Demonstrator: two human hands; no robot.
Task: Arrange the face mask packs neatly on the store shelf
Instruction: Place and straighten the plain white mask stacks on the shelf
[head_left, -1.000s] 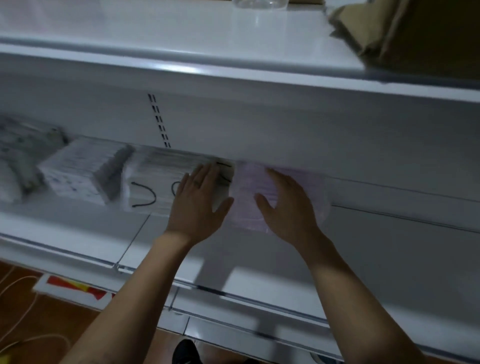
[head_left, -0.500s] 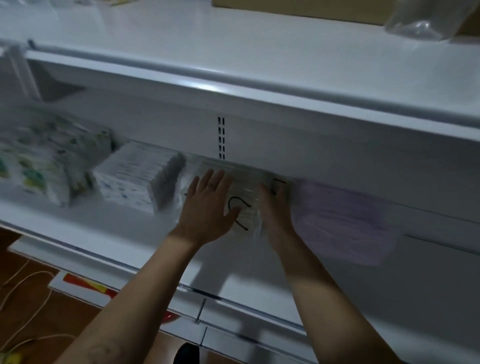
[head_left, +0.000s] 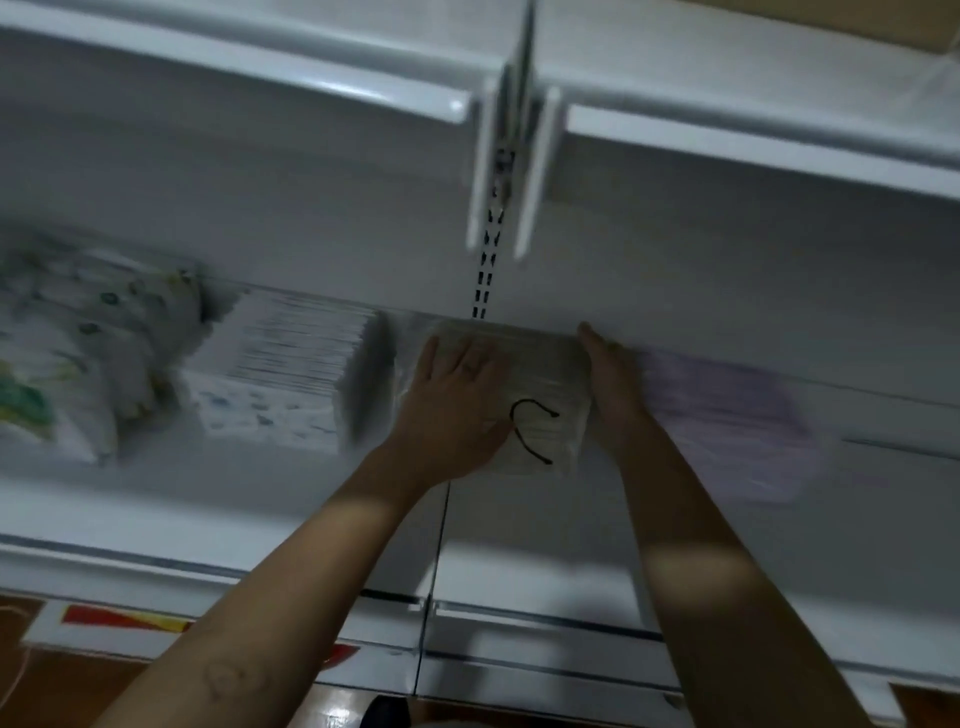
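Observation:
A clear pack of white masks with black ear loops (head_left: 540, 405) lies on the white shelf (head_left: 260, 499) below the slotted upright. My left hand (head_left: 452, 410) rests flat on the pack's left part with straight fingers. My right hand (head_left: 615, 384) presses edge-on against the pack's right side, fingers straight. A lilac mask pack (head_left: 727, 421) lies just right of my right hand. Left of the clear pack stands a white pack with small blue prints (head_left: 280, 379). Farther left is a patterned pack with green marks (head_left: 78, 343).
An upper shelf (head_left: 727, 145) overhangs the packs, with two white brackets (head_left: 509, 171) hanging down at the upright. The shelf's front edge (head_left: 519, 618) runs below my forearms. A red and yellow sign (head_left: 124, 618) and brown floor show at the bottom left.
My right hand left the lilac pack and moved to the right side of the clear pack. My left hand stayed on that pack. The camera swung left, so the lilac pack now lies farther right.

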